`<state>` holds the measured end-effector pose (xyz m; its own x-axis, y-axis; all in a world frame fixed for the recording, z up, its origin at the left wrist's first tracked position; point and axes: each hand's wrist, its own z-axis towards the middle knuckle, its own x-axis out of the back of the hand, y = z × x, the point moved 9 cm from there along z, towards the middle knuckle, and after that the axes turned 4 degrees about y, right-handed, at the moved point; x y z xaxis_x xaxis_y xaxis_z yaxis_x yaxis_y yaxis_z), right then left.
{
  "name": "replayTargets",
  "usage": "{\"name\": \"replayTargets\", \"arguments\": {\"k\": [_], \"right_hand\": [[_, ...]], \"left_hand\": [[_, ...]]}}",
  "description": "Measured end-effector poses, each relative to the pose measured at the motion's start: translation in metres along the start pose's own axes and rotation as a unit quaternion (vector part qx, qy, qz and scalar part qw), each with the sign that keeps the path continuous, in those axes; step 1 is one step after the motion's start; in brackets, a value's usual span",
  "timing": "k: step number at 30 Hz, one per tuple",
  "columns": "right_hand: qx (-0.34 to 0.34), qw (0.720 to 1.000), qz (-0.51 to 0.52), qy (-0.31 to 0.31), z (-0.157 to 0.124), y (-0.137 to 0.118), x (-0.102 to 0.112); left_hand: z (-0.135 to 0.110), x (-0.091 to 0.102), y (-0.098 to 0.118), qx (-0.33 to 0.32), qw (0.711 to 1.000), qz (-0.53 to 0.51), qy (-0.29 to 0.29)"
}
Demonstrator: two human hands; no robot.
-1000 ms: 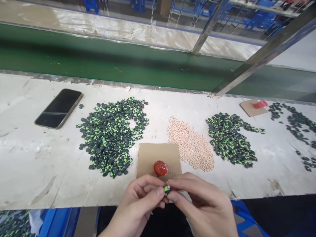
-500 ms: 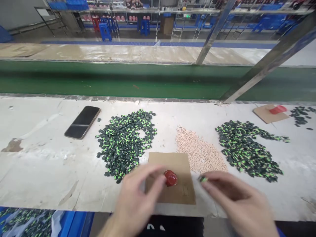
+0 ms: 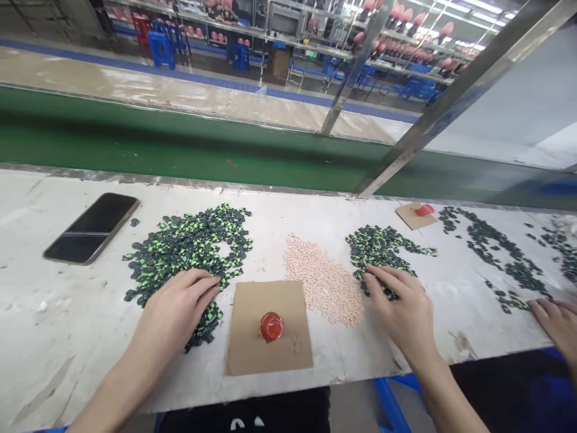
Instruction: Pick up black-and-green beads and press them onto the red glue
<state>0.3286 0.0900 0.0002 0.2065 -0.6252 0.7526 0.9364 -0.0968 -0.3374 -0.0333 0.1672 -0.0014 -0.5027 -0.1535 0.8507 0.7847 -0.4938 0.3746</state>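
Left hand (image 3: 183,300) and right hand (image 3: 401,304) among dark pieces (image 3: 180,246), grasp indiscernible; a low sweep could topple the lower-centre red cup (image 3: 271,326).

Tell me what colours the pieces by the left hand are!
The pieces are near-black with bright green patches, best seen in the head view.

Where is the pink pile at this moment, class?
In the head view, the pink pile lies slightly right of centre, by the upper right corner of the near cardboard and left of the dark pile at the right hand.
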Motion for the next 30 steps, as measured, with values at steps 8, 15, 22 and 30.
{"name": "replayTargets", "arguments": {"k": [8,15,22,30], "right_hand": [[0.11,0.973,0.111,-0.167,-0.003,-0.092,-0.055],[0.066,0.969,0.15,-0.186,0.0,-0.087,-0.064],[-0.083,0.952,0.254,-0.149,0.004,-0.067,-0.046],[-0.293,0.799,0.493,-0.18,-0.039,-0.089,-0.023]], "left_hand": [[0.006,0.011,-0.009,0.015,0.999,-0.035,0.028],[-0.005,0.026,-0.019,0.131,0.981,-0.131,0.063],[-0.027,0.029,-0.011,0.368,0.838,-0.388,0.108],[-0.023,0.011,0.069,0.218,0.873,-0.433,0.053]]}}
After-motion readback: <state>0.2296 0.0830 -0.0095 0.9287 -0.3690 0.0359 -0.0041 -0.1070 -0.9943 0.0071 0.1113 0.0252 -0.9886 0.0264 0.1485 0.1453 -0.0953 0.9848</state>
